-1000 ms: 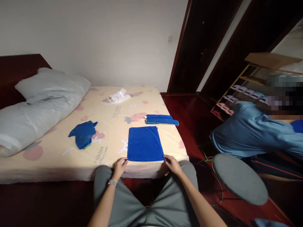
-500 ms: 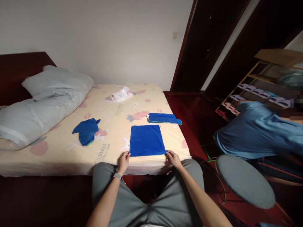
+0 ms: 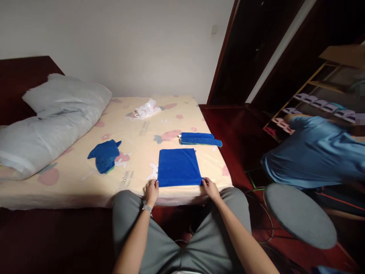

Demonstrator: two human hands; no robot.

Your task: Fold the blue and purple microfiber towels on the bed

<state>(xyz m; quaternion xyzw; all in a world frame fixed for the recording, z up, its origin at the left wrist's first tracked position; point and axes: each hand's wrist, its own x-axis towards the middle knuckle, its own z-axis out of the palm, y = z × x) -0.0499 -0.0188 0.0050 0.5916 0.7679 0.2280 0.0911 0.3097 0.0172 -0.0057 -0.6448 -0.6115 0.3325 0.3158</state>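
A blue towel (image 3: 179,165) lies flat in a near-square on the bed (image 3: 137,160), close to its front edge. My left hand (image 3: 152,191) pinches its near left corner. At the near right corner, my right hand (image 3: 210,188) grips the cloth between thumb and fingers. A narrow strip along the towel's near edge is turned up between the hands. Just beyond it lie two long folded blue cloths (image 3: 200,139), side by side. To the left a crumpled blue cloth (image 3: 106,155) with a green edge rests on the sheet.
A white plastic bag (image 3: 147,109) sits towards the wall. A grey quilt (image 3: 57,121) is heaped at the left by the headboard. On the right are a round stool (image 3: 300,215), a person in a blue shirt (image 3: 310,156) and a shoe rack (image 3: 310,82) with slippers.
The towel's near edge has been turned up into a narrow strip, both hands still on its corners. The camera view has shifted slightly.
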